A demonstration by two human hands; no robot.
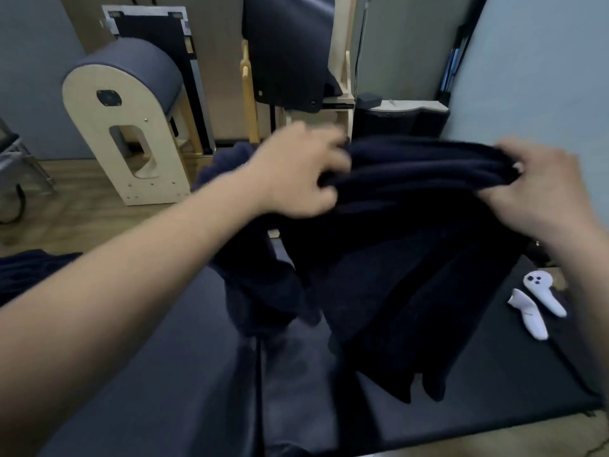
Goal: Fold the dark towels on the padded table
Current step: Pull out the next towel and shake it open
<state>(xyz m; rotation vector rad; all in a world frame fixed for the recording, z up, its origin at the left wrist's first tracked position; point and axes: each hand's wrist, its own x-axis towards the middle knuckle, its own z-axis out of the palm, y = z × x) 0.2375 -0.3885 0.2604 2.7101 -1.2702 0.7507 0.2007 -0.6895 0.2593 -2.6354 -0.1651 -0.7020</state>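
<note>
A navy towel (395, 258) hangs above the padded table (148, 374), its top edge gathered in thick layers and stretched level, the rest falling in long loose folds towards the dark grey surface. A second dark towel (263, 291) sits rumpled just left of it, and a third towel (29, 272) lies crumpled at the table's left edge

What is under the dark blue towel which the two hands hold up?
Under the dark blue fabric towel, the dark padded table shows near its hanging lower edge. The towel hides the table farther back, so anything lying there cannot be seen.
</note>
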